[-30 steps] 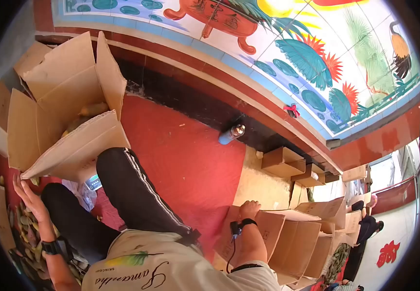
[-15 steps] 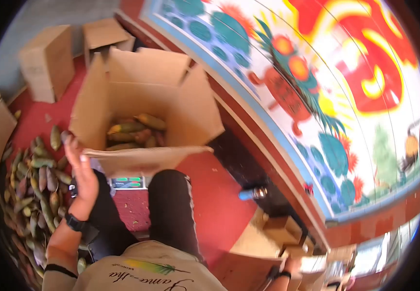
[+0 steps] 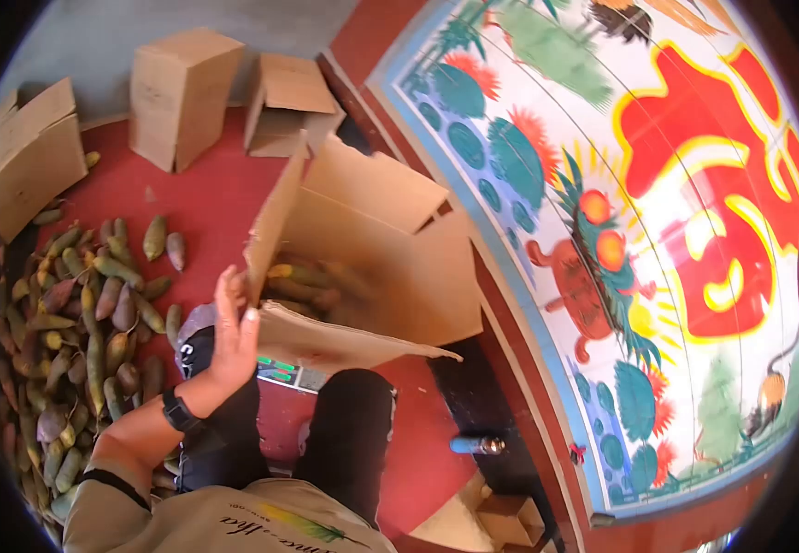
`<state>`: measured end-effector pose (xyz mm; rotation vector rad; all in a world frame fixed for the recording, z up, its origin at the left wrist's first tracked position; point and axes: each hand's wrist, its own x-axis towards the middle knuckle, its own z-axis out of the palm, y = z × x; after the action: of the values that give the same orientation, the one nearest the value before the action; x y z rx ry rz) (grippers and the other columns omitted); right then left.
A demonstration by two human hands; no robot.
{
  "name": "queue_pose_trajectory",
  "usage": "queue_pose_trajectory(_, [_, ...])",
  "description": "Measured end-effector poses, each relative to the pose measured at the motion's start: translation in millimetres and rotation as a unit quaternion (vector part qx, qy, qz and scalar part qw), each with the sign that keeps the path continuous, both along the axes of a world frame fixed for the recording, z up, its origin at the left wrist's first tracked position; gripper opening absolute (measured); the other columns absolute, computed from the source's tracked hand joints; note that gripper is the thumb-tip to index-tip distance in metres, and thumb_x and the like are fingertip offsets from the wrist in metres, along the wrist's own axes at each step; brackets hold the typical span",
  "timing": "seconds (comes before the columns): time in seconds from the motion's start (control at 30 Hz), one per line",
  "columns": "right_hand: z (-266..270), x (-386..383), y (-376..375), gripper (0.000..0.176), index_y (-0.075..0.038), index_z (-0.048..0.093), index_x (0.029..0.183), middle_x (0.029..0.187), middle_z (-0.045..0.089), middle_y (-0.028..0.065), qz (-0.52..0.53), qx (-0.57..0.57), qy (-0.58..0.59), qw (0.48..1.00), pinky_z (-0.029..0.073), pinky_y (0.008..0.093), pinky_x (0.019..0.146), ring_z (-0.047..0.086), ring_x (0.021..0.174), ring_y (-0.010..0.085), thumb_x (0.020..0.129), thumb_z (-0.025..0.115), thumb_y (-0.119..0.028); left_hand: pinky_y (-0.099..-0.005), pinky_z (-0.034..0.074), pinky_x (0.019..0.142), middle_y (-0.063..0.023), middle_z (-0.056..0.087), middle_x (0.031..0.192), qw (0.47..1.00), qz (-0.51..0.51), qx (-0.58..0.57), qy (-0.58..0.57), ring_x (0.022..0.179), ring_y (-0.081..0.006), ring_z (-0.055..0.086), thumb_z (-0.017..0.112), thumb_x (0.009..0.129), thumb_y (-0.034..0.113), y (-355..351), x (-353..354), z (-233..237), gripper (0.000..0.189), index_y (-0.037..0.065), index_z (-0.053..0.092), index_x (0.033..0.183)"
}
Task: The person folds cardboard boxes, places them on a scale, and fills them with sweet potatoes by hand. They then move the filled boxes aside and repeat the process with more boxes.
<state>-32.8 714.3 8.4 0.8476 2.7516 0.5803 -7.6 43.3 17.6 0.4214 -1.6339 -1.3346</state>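
My left hand (image 3: 232, 336) is raised at the near left corner of an open cardboard box (image 3: 363, 346), fingers stretched out and held upright along its left flap. Nothing shows in its palm. Inside the box lie several long green, yellow and brownish vegetables (image 3: 312, 281), partly blurred. The box stands in front of my knees, over a scale (image 3: 289, 373) with lit green digits. To the left of my hand spreads a large heap of similar vegetables (image 3: 86, 323) on the red floor. My right hand is out of the picture.
Upright cardboard boxes stand by the back wall: a tall one (image 3: 178, 101) and a lower one (image 3: 293, 101). Another box (image 3: 31, 157) leans at the far left. A painted wall (image 3: 602, 276) runs along the right. A blue bottle (image 3: 478, 445) and a small carton (image 3: 510, 521) lie lower right.
My view has turned, so the box and heap appear further right. My left hand has come closer along the box's left flap. My right hand has gone out of view at the lower right.
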Motion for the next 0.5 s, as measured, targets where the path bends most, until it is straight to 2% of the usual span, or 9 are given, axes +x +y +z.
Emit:
queue_pose_trajectory(0.07, [-2.7, 0.6, 6.0, 0.033, -0.003, 0.058, 0.1, 0.097, 0.06, 0.0197, 0.007, -0.018, -0.016, 1.0, 0.047, 0.0428, 0.076, 0.058, 0.091, 0.0324, 0.081, 0.048, -0.028, -0.0358, 0.025, 0.098, -0.017, 0.03, 0.132, 0.999, -0.005, 0.028, 0.02, 0.121, -0.025, 0.031, 0.037, 0.089, 0.016, 0.8, -4.5, -6.8, 0.054, 0.003, 0.012, 0.135])
queue_pose_trajectory(0.13, [-1.7, -10.8, 2.5, 0.032, -0.003, 0.06, 0.098, 0.095, 0.061, 0.0198, 0.033, -0.033, -0.032, 0.998, 0.048, 0.0427, 0.075, 0.059, 0.089, 0.0323, 0.081, 0.048, -0.027, -0.0364, 0.022, 0.101, -0.0168, 0.03, 0.133, 1.0, 0.011, 0.017, -0.019, 0.122, -0.0253, 0.029, 0.036, 0.09, 0.017, 1.8, -2.3, 4.7, 0.052, 0.004, 0.014, 0.135])
queue_pose_trajectory(0.17, [-0.6, -8.8, -5.7, 0.031, -0.003, 0.06, 0.097, 0.094, 0.061, 0.0198, 0.04, -0.038, -0.034, 0.998, 0.048, 0.0426, 0.074, 0.059, 0.088, 0.0322, 0.081, 0.048, -0.027, -0.0367, 0.02, 0.102, -0.017, 0.029, 0.133, 0.999, 0.001, 0.037, 0.019, 0.123, -0.0259, 0.028, 0.035, 0.091, 0.017, 1.1, -7.4, 0.2, 0.051, 0.004, 0.015, 0.135])
queue_pose_trajectory(0.2, [-3.7, -10.8, -4.5, 0.022, -0.006, 0.064, 0.079, 0.08, 0.063, 0.0175, 0.141, 0.037, -0.068, 0.987, 0.05, 0.0407, 0.065, 0.062, 0.076, 0.0314, 0.079, 0.047, -0.02, -0.0364, 0.019, 0.103, -0.017, 0.029, 0.133, 0.999, -0.001, 0.042, 0.004, 0.124, -0.0259, 0.028, 0.035, 0.091, 0.018, 0.3, -7.7, 0.2, 0.049, 0.004, 0.016, 0.135])
queue_pose_trajectory(0.27, [13.0, -14.4, -42.9, 0.017, -0.008, 0.063, 0.081, 0.085, 0.063, 0.0127, 0.115, -0.005, 0.037, 0.993, 0.05, 0.0391, 0.068, 0.062, 0.079, 0.0292, 0.079, 0.05, -0.017, -0.0361, 0.021, 0.102, -0.0171, 0.03, 0.132, 1.0, 0.001, 0.029, -0.008, 0.123, -0.0263, 0.029, 0.034, 0.092, 0.019, -1.0, -8.3, -1.3, 0.049, 0.005, 0.017, 0.135])
queue_pose_trajectory(0.3, [13.4, -17.9, -47.1, 0.016, -0.01, 0.062, 0.085, 0.085, 0.063, 0.0141, 0.138, -0.037, 0.063, 0.988, 0.05, 0.0396, 0.069, 0.061, 0.08, 0.0303, 0.078, 0.05, -0.017, -0.0362, 0.022, 0.102, -0.0172, 0.03, 0.132, 1.0, 0.011, 0.008, -0.019, 0.123, -0.0263, 0.03, 0.034, 0.092, 0.02, -1.8, -8.9, -1.7, 0.049, 0.005, 0.016, 0.135])
queue_pose_trajectory(0.33, [17.0, -18.9, -58.1, 0.019, -0.008, 0.063, 0.081, 0.081, 0.061, 0.017, 0.186, -0.061, 0.109, 0.974, 0.048, 0.0435, 0.067, 0.059, 0.077, 0.0344, 0.078, 0.05, -0.021, -0.0362, 0.023, 0.102, -0.0172, 0.031, 0.132, 1.0, 0.012, 0.008, -0.02, 0.122, -0.0263, 0.03, 0.033, 0.092, 0.02, -2.2, -9.1, -2.2, 0.049, 0.005, 0.016, 0.135])
queue_pose_trajectory(0.43, [17.8, -32.7, -98.3, 0.021, -0.007, 0.061, 0.081, 0.077, 0.062, 0.0167, 0.176, -0.073, 0.153, 0.97, 0.047, 0.0438, 0.065, 0.059, 0.074, 0.0337, 0.083, 0.048, -0.023, -0.0364, 0.023, 0.101, -0.0169, 0.032, 0.131, 1.0, 0.011, 0.008, -0.017, 0.122, -0.0261, 0.032, 0.032, 0.093, 0.022, 0.5, -10.3, 4.6, 0.048, 0.005, 0.015, 0.135])
queue_pose_trajectory(0.5, [15.1, -43.5, -120.5, 0.022, -0.006, 0.059, 0.083, 0.077, 0.062, 0.0163, 0.181, -0.066, 0.109, 0.975, 0.047, 0.0435, 0.064, 0.06, 0.074, 0.0332, 0.084, 0.046, -0.024, -0.0365, 0.023, 0.102, -0.0167, 0.032, 0.131, 0.999, 0.02, 0.012, -0.036, 0.121, -0.0262, 0.032, 0.033, 0.093, 0.023, -1.9, -9.9, 1.7, 0.048, 0.005, 0.016, 0.135])
